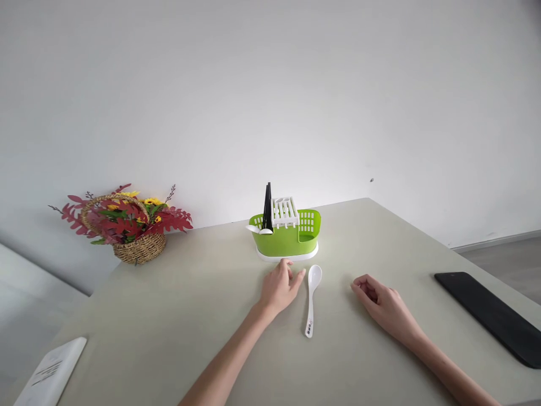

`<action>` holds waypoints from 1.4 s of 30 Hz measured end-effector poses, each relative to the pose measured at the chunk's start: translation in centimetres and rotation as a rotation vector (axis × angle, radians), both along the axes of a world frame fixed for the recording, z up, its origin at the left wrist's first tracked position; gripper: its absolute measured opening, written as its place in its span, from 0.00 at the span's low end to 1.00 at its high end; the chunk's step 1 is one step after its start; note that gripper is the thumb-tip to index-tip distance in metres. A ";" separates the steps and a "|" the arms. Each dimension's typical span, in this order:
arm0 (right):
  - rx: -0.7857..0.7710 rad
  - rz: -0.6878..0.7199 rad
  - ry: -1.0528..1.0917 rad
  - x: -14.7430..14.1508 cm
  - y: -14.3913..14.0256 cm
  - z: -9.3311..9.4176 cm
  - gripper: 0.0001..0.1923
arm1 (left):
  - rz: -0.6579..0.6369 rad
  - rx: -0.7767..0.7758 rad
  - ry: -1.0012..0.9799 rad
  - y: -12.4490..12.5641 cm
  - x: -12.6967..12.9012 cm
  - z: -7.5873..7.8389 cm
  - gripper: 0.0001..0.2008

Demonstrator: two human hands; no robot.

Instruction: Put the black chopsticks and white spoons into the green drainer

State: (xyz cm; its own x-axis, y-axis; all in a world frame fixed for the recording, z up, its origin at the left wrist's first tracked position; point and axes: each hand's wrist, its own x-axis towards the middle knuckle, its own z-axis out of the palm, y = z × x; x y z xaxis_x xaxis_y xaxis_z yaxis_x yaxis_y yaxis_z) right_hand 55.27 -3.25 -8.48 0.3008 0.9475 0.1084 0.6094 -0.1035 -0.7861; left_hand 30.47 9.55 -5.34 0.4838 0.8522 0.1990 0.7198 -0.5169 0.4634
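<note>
A white spoon point(310, 301) lies on the table between my hands, bowl pointing away from me and small dark marks on its handle. Just left of its bowl rests my left hand point(279, 288), thumb held apart from loosely bent fingers, with nothing in it. My right hand point(382, 304) lies further right on the table, its fingers curled into a loose fist with nothing visible inside. Beyond my left hand stands a green cutlery basket point(281, 246) on a white base. Black chopsticks point(267, 210) stand upright in it, beside white spoons point(260, 229) and a white slatted rack point(285, 211).
At the back left, a wicker basket point(141, 250) holds red leaves and yellow flowers. A white box-like object point(53, 375) sits at the near left corner. A long black flat object point(486, 313) lies along the right side. The wall point(270, 101) rises behind the table.
</note>
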 end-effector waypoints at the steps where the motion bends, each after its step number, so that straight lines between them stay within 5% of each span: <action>1: -0.004 0.002 0.003 0.0 0.0 0.0 0.18 | -0.016 -0.030 0.042 -0.1 1.0 0.4 0.22; 7: -0.001 -0.004 0.016 -0.2 0.0 0.2 0.18 | -0.113 -0.095 0.298 -0.7 4.4 1.6 0.17; 12: 0.015 0.006 0.021 -0.2 0.1 0.0 0.18 | -0.194 -0.176 0.180 -1.5 4.1 3.0 0.18; 19: 0.033 0.004 -0.005 0.0 0.0 -0.4 0.18 | -0.450 -0.520 -0.405 -2.4 2.3 9.8 0.20; 25: 0.023 0.001 -0.011 0.0 -0.1 -0.1 0.17 | -0.421 -0.333 -0.683 -1.2 -0.4 16.0 0.14; 29: 0.010 0.004 -0.012 0.1 -0.1 -0.3 0.17 | -0.315 -0.107 -0.783 1.3 -2.8 18.5 0.15; 35: 0.022 0.004 -0.020 0.0 -0.1 -0.3 0.17 | -0.057 0.125 -0.904 7.5 -6.3 17.8 0.17; 42: 0.004 0.006 -0.009 -0.1 -0.1 -0.3 0.17 | 0.037 0.216 -0.761 11.4 -9.5 15.8 0.15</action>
State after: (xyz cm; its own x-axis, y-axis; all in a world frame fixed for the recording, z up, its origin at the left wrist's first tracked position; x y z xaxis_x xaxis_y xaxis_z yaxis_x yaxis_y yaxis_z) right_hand 55.19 -3.35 -8.75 0.2944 0.9487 0.1151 0.6173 -0.0969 -0.7807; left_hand 20.99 20.90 10.50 0.1206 0.7696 0.6270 0.2635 -0.6338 0.7273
